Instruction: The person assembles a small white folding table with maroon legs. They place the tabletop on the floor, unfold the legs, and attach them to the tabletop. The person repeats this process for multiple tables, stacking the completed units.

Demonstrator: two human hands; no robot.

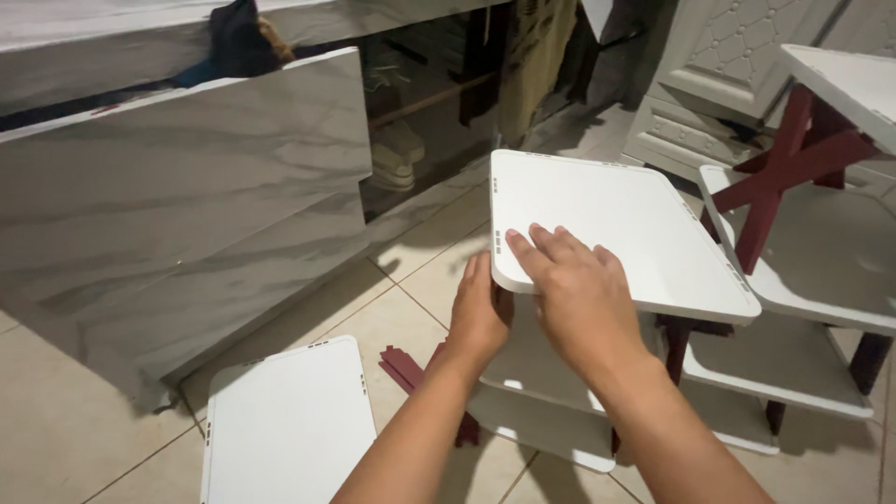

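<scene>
Head camera is showing your right hand (579, 289) lying flat and open on the near corner of the white shelf panel (616, 229), fingers spread, palm pressing on its top. Your left hand (481, 313) is gripping the same panel at its left near edge, fingers going under it where you cannot see them. The panel is sitting on top of a small rack, above two lower white shelves (541, 373) with dark red legs (677, 341).

A second rack (812, 252), white with a dark red cross brace, is standing just beside it on the right. Another white panel (285, 420), smooth plastic with rounded corners and small slots on the edges, is lying on the beige tiled floor (75, 429) at the left. Some dark red pieces (406, 366) are lying between it and the rack. A grey marble-pattern board (187, 205) is leaning behind.
</scene>
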